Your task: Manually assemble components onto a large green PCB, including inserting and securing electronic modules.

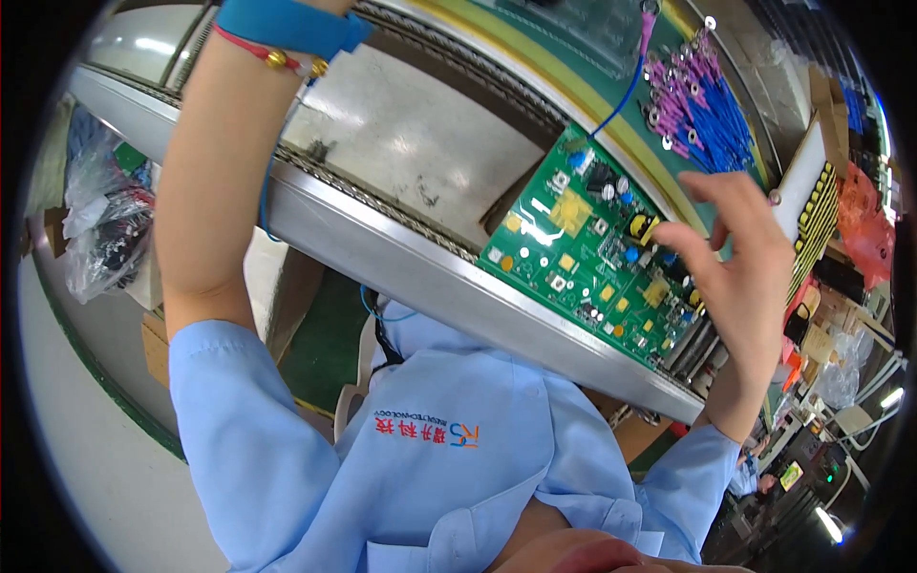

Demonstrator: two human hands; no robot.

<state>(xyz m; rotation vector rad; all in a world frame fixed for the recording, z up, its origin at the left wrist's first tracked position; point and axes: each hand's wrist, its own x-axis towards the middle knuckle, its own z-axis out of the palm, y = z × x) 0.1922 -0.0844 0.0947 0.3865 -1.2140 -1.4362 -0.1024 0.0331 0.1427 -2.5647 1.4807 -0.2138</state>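
Observation:
My right hand [745, 253] hovers over the right edge of a green circuit board [535, 239], its thumb and fingers apart with nothing visible between them. The board is crowded with small parts, including a black-and-yellow component [641, 227] near my thumb. A blue wire [626, 95] with a pink terminal at its upper end runs down to the board's far corner. My left arm [224, 162] stretches forward past the metal rail, a blue wrist strap [282, 24] around the wrist. The left hand itself lies beyond the upper edge of the picture.
Under the board runs a conveyor with metal rails [382, 239]. Blue wires with pink terminals [702, 110] lie in a pile beyond my right hand. A yellow-and-black row of pieces [812, 234] and a red plastic bag [864, 220] are at the right; a clear bag [105, 220] at left.

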